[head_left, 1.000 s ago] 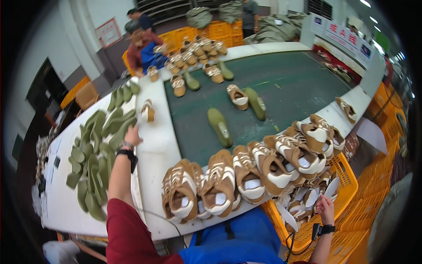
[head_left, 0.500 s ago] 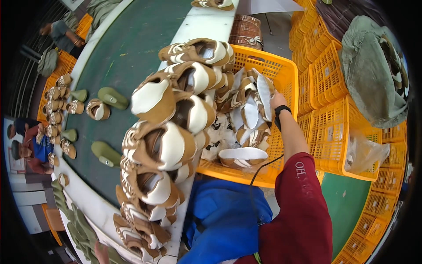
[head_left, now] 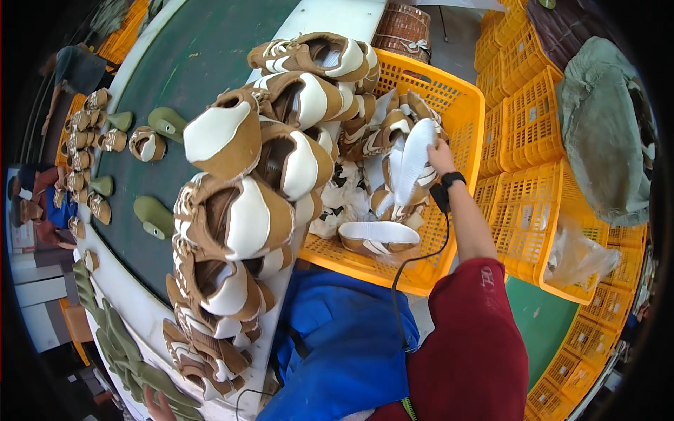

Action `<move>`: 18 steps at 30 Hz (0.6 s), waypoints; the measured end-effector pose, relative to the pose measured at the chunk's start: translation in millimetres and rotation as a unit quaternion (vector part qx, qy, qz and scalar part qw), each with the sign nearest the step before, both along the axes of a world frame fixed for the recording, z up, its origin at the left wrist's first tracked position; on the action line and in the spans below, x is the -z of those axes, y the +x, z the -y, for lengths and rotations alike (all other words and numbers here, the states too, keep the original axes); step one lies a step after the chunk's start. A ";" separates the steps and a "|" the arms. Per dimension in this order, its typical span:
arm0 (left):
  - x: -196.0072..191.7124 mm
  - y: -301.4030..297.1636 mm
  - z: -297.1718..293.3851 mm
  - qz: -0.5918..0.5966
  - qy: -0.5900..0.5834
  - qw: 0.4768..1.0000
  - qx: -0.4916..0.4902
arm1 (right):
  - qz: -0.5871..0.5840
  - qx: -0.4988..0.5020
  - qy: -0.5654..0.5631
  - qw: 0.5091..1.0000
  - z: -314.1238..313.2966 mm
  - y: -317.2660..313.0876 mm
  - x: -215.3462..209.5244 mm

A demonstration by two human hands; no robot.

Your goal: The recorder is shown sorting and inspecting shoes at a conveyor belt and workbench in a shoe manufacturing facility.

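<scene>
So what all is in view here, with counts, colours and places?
Belt: one, green, upper left.
Table: one, white, along the belt.
Crate: one, orange, beside the table.
Shoes: many, brown and white, table edge, crate, farther left.
Soles: several, white, in the crate.
Shoe forms: at least four, green, on belt; more lower left.
Basket: one, brown, top centre.
Stacked crates: many, orange, right.
Plastic bag: one, clear, among stacked crates.
Sack: one, grey-green, upper right.
Co-workers: at least two, grey and red clothing, far left.
Cable: one, black, by the crate.
Apron: one, blue, bottom centre.
Sleeve: one, maroon, lower right.
Wristband: one, black, right wrist.
Right hand: one, bare, gripping a sole.
Left hand: one, bare, bottom left.
</scene>
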State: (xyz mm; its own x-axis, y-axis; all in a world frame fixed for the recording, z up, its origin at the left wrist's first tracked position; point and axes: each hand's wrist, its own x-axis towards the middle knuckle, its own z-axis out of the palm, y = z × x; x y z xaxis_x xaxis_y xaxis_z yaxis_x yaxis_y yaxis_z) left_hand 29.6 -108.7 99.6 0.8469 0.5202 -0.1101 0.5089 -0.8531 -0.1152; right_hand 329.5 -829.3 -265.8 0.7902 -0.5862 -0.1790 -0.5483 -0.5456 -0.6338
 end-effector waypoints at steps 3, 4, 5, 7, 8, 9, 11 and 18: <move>1.1 25.6 40.3 0.196 -0.163 0.967 0.030 | 0.171 0.077 0.418 0.889 -12.2 -47.6 -65.5; 1.9 30.9 58.6 0.214 -0.182 0.957 0.072 | 0.228 0.060 0.519 0.821 -20.7 -60.8 -91.3; 4.9 30.6 81.3 0.234 -0.199 0.945 0.113 | 0.221 0.067 0.539 0.810 -30.5 -72.6 -117.5; 12.9 26.5 127.9 0.231 -0.228 0.927 0.187 | 0.250 0.037 0.574 0.779 -56.5 -94.5 -167.2; 15.3 26.8 146.6 0.206 -0.275 0.919 0.192 | 0.274 0.017 0.602 0.750 -70.4 -103.8 -191.1; 20.6 23.7 165.0 0.218 -0.361 0.892 0.164 | 0.281 -0.017 0.612 0.739 -85.2 -114.7 -214.4; 26.3 23.6 185.9 0.173 -0.461 0.849 0.194 | 0.329 -0.104 0.641 0.686 -118.0 -135.3 -256.6; 42.6 -10.2 171.4 0.080 -0.872 0.459 0.151 | 0.247 -0.333 0.727 0.547 -296.2 -174.4 -322.1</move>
